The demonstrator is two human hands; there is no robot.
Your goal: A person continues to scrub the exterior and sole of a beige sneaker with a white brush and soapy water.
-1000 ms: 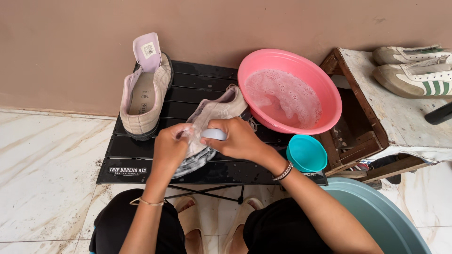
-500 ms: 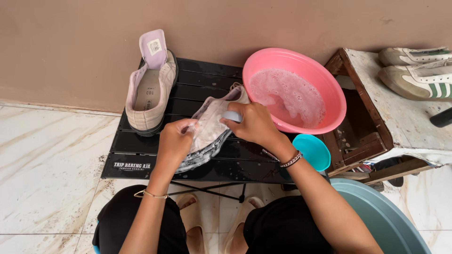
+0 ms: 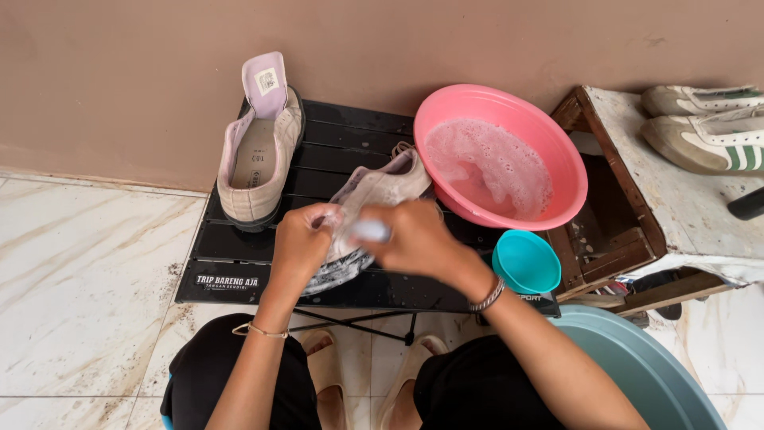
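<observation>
A beige shoe (image 3: 380, 189), wet and soapy, lies on its side on the low black slatted table (image 3: 239, 247). My left hand (image 3: 301, 243) grips the shoe's near end. My right hand (image 3: 414, 237) is closed on a small pale brush (image 3: 368, 231) pressed against the shoe's side. The brush is blurred. The matching beige shoe (image 3: 259, 155) stands upright at the table's far left, its tongue pulled up against the wall.
A pink basin (image 3: 557, 151) of foamy water sits at the table's right end, a small teal cup (image 3: 525, 263) in front of it. A wooden stool (image 3: 676, 207) at right carries a pair of white striped sneakers (image 3: 704, 135). A grey-green tub (image 3: 645, 366) sits lower right.
My right hand has slid the brush along the shoe toward my left hand. The left hand keeps its hold on the shoe. The camera has shifted slightly.
</observation>
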